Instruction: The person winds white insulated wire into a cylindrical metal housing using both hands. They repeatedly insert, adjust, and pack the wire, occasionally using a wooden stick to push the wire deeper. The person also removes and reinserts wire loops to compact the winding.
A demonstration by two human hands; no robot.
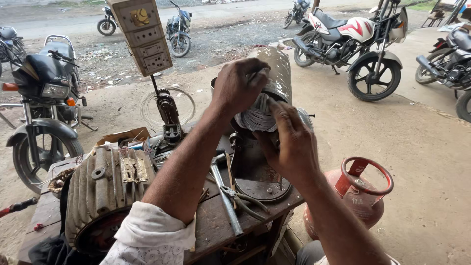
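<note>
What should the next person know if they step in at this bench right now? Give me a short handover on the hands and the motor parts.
Left hand: closed on the top rim of the upright metal motor housing, steadying it.
Right hand: fingers pressed on the white winding bundle at the housing's open end.
The housing stands on the wooden workbench; a ribbed motor body lies to the left, pliers and a metal bar beside the base.
Done: the bundle sits in the opening.
Left: cannot tell how far it is seated.
</note>
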